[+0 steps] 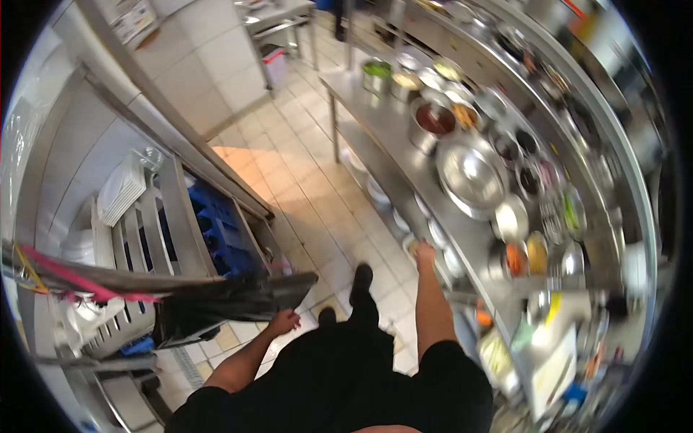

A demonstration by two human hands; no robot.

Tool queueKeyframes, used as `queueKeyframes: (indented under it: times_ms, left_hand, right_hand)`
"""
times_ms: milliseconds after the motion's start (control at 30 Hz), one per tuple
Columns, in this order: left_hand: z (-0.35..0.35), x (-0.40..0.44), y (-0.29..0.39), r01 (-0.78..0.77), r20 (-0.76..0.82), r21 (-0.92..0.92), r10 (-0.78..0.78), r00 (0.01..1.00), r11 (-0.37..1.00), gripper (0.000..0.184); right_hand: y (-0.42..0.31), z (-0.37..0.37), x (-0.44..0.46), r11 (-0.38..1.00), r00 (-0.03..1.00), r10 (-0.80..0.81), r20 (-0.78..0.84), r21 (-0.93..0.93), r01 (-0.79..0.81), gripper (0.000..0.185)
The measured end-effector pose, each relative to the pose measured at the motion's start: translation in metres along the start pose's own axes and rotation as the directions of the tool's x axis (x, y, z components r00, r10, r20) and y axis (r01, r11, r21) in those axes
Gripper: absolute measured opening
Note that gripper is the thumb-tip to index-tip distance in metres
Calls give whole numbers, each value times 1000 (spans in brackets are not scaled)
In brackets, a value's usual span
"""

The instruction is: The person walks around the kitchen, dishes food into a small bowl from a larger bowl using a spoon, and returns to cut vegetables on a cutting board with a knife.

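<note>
My left hand [286, 321] hangs low in front of my body, near the black plastic sheet or bag [238, 307] on the left. Its fingers are loosely bent and somewhat apart, with nothing visible in them. My right hand [424, 254] reaches forward beside the steel counter, fingers closed at the edge of a small pale dish [409, 244]. Blur hides the dish's contents. Close to that hand, several white bowls [437, 232] stand on the counter's lower shelf.
The steel counter [404, 137] carries a large metal bowl [473, 177], a pot of red sauce [434, 121] and several food containers. On the left, a rack holds stacked white plates [123, 191] and blue crates [216, 227]. A tiled floor [303, 173] runs between them.
</note>
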State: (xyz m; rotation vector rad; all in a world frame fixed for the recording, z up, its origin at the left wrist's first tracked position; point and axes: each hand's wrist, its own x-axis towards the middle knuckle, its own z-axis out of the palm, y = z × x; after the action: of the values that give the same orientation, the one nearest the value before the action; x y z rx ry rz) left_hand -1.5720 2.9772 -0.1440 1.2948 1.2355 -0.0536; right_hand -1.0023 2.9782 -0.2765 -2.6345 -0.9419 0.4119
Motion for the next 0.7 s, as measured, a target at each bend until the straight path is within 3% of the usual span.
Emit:
queueKeyframes:
  times_ms: [33,100,133,167,200,233,300,400,433,567,700]
  left_hand:
    - [3,3,6,48,5,51,-49,999,998,27]
    - [14,6,15,155,5,177,-158,987,972,30]
    - [17,3,21,217,-1,267,-225,974,939,31]
    - [20,-2,26,240,-19,316,-247,969,918,32]
    - [21,-3,31,259,-32,371,-266,963,892,33]
    - [19,-1,35,276,-49,313,-275,960,909,35]
    - [13,9,41,335,-30,199,-336,942,921,37]
    - [15,38,23,388,16,155,-395,919,909,36]
    - [15,45,38,391,30,241,-409,912,888,34]
    - [9,76,89,299,123,267,-340,932,916,35]
    - [-3,104,146,349,108,272,-389,915,897,34]
  right_hand:
    - [-20,-12,26,967,965,254,59,-48,-251,49]
    - [77,94,125,992,974,108,198,39,-118,48]
    - [91,118,138,927,922,64,381,-365,87,52]
    - [104,139,151,688,835,17,550,-613,389,59]
    - [84,118,146,697,833,113,542,-640,323,58]
    - [65,99,143,762,852,227,472,-631,146,58]
    - [47,87,151,797,855,335,396,-603,-33,56]
    - [31,82,166,804,846,388,365,-583,-117,55]
    - [28,80,169,807,842,402,360,-573,-141,54]
    - [18,75,176,814,819,476,321,-514,-272,52]
    - [10,74,176,809,789,552,270,-401,-429,50]
